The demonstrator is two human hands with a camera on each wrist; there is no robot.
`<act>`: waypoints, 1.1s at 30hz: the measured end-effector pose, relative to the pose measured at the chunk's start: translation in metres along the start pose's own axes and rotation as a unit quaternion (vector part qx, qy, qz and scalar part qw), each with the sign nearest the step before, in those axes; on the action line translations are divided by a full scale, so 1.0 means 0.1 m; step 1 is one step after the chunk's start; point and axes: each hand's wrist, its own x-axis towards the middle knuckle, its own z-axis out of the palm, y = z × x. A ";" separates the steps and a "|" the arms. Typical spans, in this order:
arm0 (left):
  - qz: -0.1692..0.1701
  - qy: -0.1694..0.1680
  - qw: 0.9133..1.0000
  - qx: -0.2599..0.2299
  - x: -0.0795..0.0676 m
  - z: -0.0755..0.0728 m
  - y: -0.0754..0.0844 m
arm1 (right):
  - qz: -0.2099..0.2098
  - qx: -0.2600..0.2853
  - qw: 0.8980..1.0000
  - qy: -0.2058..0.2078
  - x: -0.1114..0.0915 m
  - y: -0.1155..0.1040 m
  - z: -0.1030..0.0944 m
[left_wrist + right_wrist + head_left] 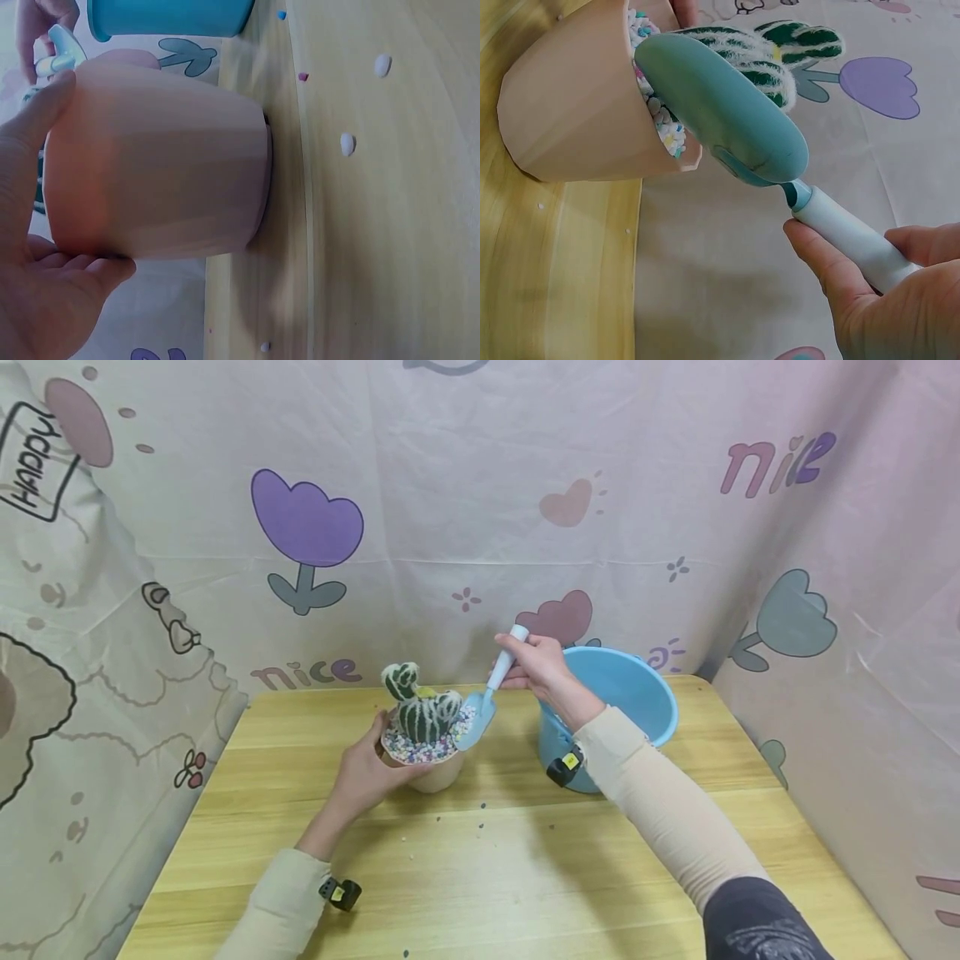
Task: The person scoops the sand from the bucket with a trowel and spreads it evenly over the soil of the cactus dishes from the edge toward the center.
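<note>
A faceted beige flower pot [157, 165] stands on the table, filled with small coloured pebbles [408, 750]. Out of the pebbles rises a green cactus [423, 718] with white fuzzy stripes. My left hand [367, 772] grips the pot's near left side, thumb and fingers spread round its wall below the rim. The right hand [536, 668] holds a small trowel [727, 112] by its pale handle [855, 232]. Its blue blade tilts down over the pot's right rim, with the tip at the pebbles beside the cactus.
A light blue bucket [551, 747] stands right of the pot, partly behind my right forearm. Loose pebbles [347, 144] lie scattered on the wooden table [480, 893]. A printed cloth [450, 485] hangs behind the table's far edge.
</note>
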 end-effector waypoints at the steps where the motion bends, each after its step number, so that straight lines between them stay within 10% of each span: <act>1: -0.001 0.003 1.000 0.001 0.00 0.01 0.01 | 0.000 -0.001 1.000 0.000 0.00 0.00 0.00; 18: 0.003 0.066 0.998 0.017 -0.05 0.15 0.09 | -0.005 -0.010 1.000 -0.006 -0.03 -0.05 0.06; 33: -0.015 0.021 1.000 -0.004 -0.03 0.10 0.05 | -0.009 -0.021 1.000 -0.003 -0.08 -0.09 0.07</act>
